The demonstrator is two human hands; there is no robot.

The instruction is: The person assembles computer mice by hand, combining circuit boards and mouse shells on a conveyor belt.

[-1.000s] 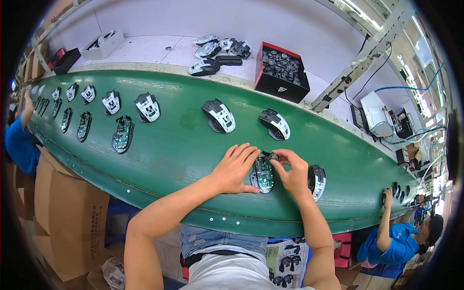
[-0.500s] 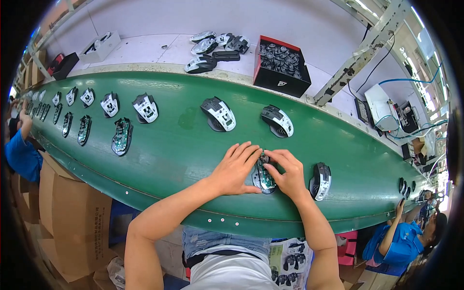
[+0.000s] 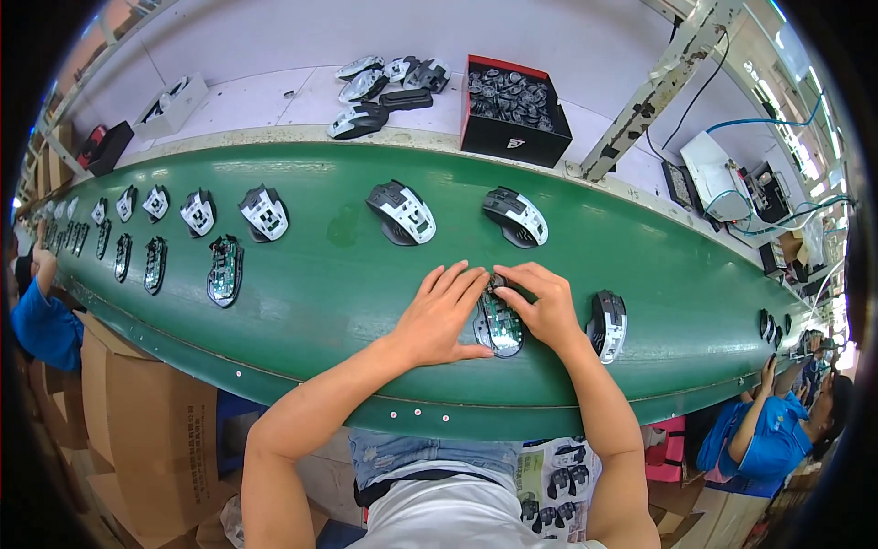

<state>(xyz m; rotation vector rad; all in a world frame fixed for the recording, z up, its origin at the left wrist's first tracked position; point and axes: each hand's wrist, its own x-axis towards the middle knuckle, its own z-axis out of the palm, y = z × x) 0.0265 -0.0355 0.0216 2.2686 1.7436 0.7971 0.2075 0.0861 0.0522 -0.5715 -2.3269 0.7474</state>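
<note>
A mouse base with a green circuit board point(image 3: 504, 331) lies on the green conveyor belt point(image 3: 311, 320) in front of me. My left hand point(image 3: 439, 316) grips it from the left, its thumb at the near end and its fingertips by the far end. At the far end, my right hand point(image 3: 546, 308) is closed, thumb and forefinger pinched over a small dark part point(image 3: 497, 283) that they mostly hide. To the right stands a closed grey-and-black mouse point(image 3: 608, 327). Beyond my hands sit another mouse point(image 3: 517, 218) and a white-and-black mouse point(image 3: 401, 212).
Mouse shells point(image 3: 264, 214) and circuit-board bases point(image 3: 224, 271) line the belt to the left. On the back ledge are a black box of dark round parts point(image 3: 517, 145) and a pile of mouse shells point(image 3: 358, 121). Co-workers in blue sit at left point(image 3: 46, 320) and right point(image 3: 768, 439); cardboard cartons point(image 3: 151, 430) stand at left.
The view has shifted slightly. My right fingers have moved a little toward the base's far end, uncovering more of the circuit board. My left hand stays on the base.
</note>
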